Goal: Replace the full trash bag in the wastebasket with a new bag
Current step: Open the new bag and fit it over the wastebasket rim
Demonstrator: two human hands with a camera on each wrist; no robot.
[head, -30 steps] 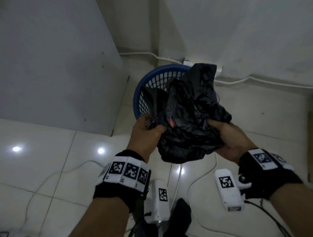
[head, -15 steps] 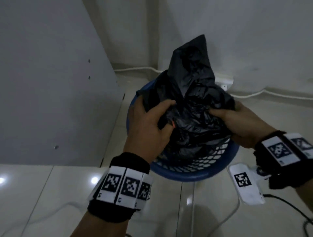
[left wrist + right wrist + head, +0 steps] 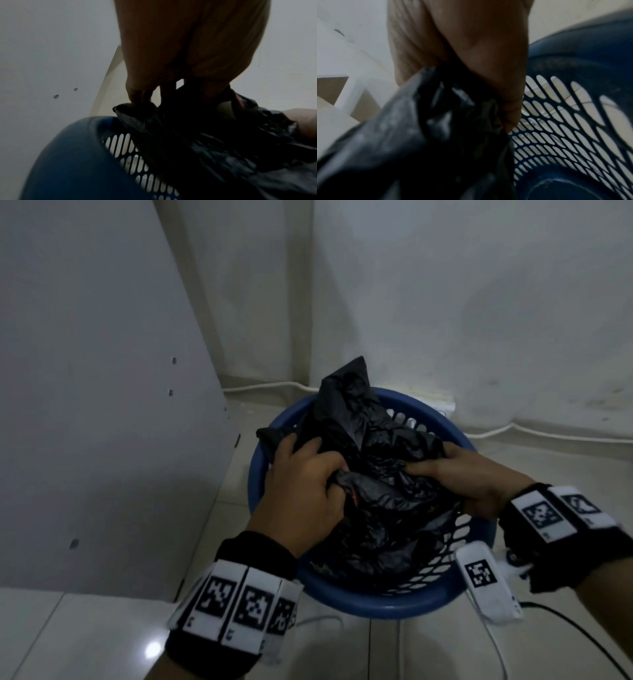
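Note:
A round blue perforated wastebasket (image 3: 359, 601) stands on the floor in the room's corner. A crumpled black trash bag (image 3: 383, 474) sits partly inside it, one end sticking up above the far rim. My left hand (image 3: 301, 491) grips the bag's left side with curled fingers. My right hand (image 3: 472, 481) grips its right side. In the left wrist view my fingers (image 3: 139, 97) pinch a fold of the black trash bag (image 3: 205, 142) over the wastebasket (image 3: 72, 162). The right wrist view has the black trash bag (image 3: 428, 135) bunched in my palm beside the wastebasket's mesh wall (image 3: 573, 121).
A grey cabinet panel (image 3: 102, 405) stands close on the left. White walls meet just behind the basket. A white cable (image 3: 548, 433) runs along the wall base. Pale glossy floor tiles (image 3: 85, 638) lie in front.
Both hands have carried the bag forward over the basket and pushed it lower into it. The bag's raised end now stands less tall.

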